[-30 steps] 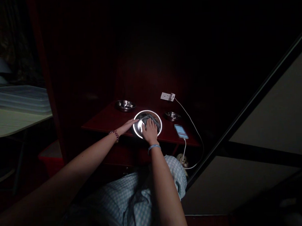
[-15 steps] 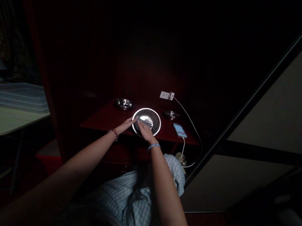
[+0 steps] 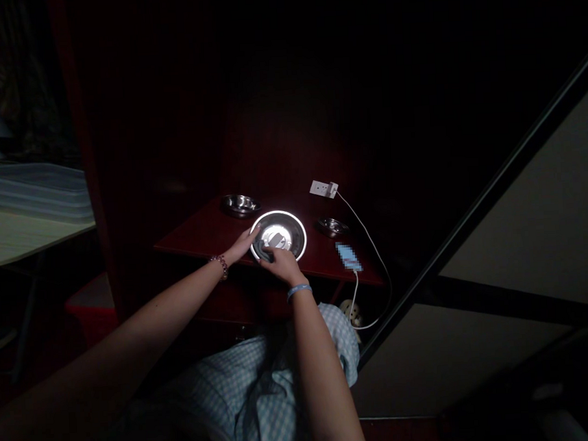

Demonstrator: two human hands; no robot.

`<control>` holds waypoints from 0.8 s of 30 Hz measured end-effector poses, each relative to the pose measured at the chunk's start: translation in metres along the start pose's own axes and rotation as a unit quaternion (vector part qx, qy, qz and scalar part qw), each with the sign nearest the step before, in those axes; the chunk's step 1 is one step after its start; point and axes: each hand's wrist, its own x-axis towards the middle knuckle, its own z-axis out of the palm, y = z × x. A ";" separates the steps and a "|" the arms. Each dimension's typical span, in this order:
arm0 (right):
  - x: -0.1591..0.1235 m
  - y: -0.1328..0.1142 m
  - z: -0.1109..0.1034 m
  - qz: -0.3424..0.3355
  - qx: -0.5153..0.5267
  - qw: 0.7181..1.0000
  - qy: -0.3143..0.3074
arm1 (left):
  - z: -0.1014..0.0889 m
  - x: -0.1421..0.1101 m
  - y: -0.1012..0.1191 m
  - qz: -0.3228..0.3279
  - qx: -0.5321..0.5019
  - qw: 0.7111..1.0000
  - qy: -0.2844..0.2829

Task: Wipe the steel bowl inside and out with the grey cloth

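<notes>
Checkered fabric (image 3: 266, 371) fills the near foreground beneath two outstretched bare arms; the left hand (image 3: 241, 247), beads at its wrist, grasps the left side of a large metal bowl (image 3: 297, 232), thumb at the rim; the right hand (image 3: 282, 265), a blue band at its wrist, reaches over the near rim with its fingers closed on a dark grey cloth (image 3: 262, 250) against the bowl's near left inner wall. The bowl is at the near edge of a dark red tabletop (image 3: 197, 230); to its right lies a phone (image 3: 349, 257), its screen blurred, a white cable (image 3: 371, 235) joined to its near end; beyond the phone sits a small metal dish (image 3: 332, 228); a second metal dish (image 3: 239, 206) rests farther left; the cable runs up to a white socket block (image 3: 320, 189) at the far side; at far left, clear plastic boxes (image 3: 34, 193) stand on a pale table (image 3: 29, 240).
</notes>
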 end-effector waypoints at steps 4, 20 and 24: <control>0.000 0.001 0.001 -0.008 -0.001 1.000 0.010 | 0.001 0.002 0.000 0.011 -0.014 1.000 0.017; -0.004 0.011 -0.034 0.141 0.294 0.760 0.563 | 0.002 0.002 0.003 -0.036 -0.115 0.987 0.106; -0.005 0.020 -0.038 0.220 0.277 0.750 0.559 | 0.001 0.002 0.004 -0.052 -0.141 0.983 0.109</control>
